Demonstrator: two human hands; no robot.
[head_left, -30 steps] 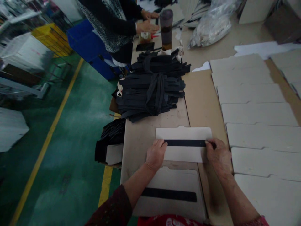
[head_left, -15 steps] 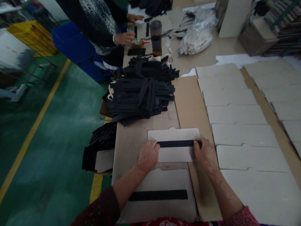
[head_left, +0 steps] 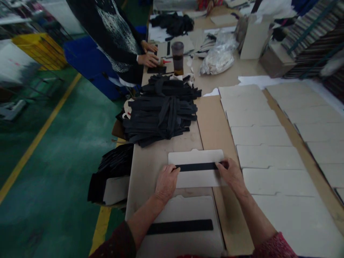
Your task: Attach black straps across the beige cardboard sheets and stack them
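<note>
A black strip [head_left: 197, 167] lies straight across a pale cardboard panel [head_left: 195, 180] with a small tab on its far edge. My left hand [head_left: 166, 182] pinches the strip's left end. At the other end, the fingertips of my right hand [head_left: 232, 175] are closed on the strip, its wrist over the brown board. Nearer to me is a grey panel [head_left: 182, 242] with another black strip [head_left: 185, 226] across it. Beyond my hands, a thick pile of loose black strips [head_left: 161, 114] covers the table's left side.
Overlapping rows of grey panels [head_left: 268, 156] spread over the right side. An open box [head_left: 95, 188] of black pieces stands beside the table's left edge. Farther off are a tumbler [head_left: 177, 57], a clear plastic bag [head_left: 218, 59] and a co-worker's hands [head_left: 148, 59] by a red-tipped bottle.
The view has tipped up slightly, showing more of the table's far end. My hands keep their hold on the strip's ends. The co-worker's hands have come closer together.
</note>
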